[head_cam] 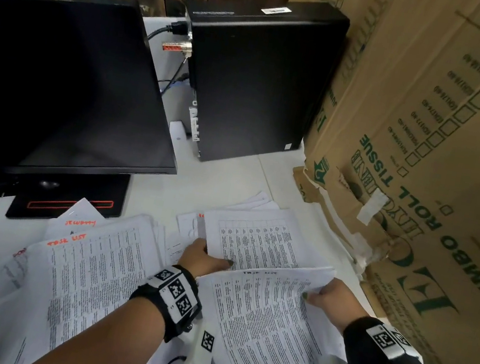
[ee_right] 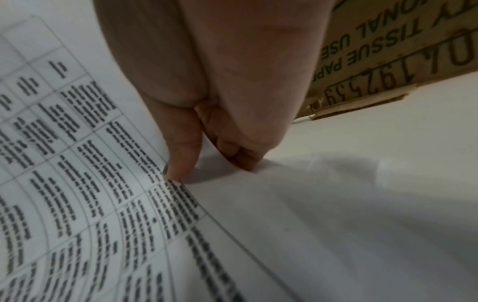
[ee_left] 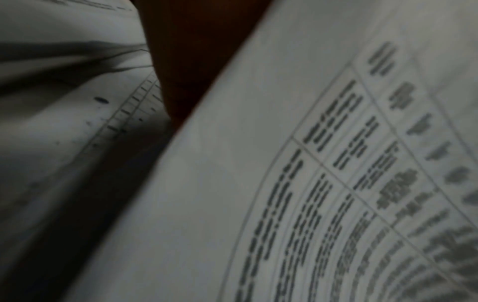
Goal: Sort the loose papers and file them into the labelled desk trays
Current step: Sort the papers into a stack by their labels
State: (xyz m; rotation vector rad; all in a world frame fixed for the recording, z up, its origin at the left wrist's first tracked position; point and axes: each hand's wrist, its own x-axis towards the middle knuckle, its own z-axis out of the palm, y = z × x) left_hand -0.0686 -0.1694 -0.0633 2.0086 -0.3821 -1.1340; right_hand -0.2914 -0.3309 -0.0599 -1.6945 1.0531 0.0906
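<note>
Both forearms reach in from the bottom of the head view toward the lower centre, wrists banded in black. The right hand (head_cam: 329, 295) pinches the upper right corner of a printed sheet (head_cam: 266, 323), thumb (ee_right: 181, 155) on the printed face and the other fingers (ee_right: 240, 155) curled beneath, lifting that edge so the sheet bows. The left hand (head_cam: 204, 257) lies palm down above the sheet's upper left corner, its thumb on the printed page (head_cam: 254, 238) beyond; I cannot tell how its other fingers lie. A stack of papers (head_cam: 89, 277) sits at lower left on the white tabletop (head_cam: 166, 198), below the dark monitor (head_cam: 58, 81). A cardboard box (head_cam: 443, 171) fills the right side.
</note>
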